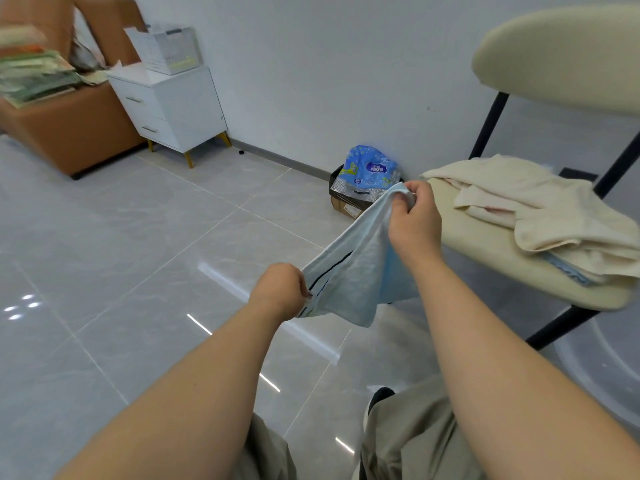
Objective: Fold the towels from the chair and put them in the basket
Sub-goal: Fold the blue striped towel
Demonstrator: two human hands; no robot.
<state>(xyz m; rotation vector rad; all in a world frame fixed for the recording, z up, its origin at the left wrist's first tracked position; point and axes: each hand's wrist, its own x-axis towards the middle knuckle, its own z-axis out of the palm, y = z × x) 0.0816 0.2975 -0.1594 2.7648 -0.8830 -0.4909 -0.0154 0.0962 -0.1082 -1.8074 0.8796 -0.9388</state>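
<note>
A light blue towel with a dark stripe hangs in the air between my hands, in front of the chair. My left hand grips its lower corner. My right hand pinches its upper corner, close to the front edge of the cream chair seat. Cream towels lie crumpled on the seat, and a blue towel edge pokes out from under them. No basket is clearly in view.
A cardboard box with a blue plastic bag stands against the wall behind the towel. A white drawer cabinet and an orange sofa stand at the far left. A white rounded object lies on the floor under the chair.
</note>
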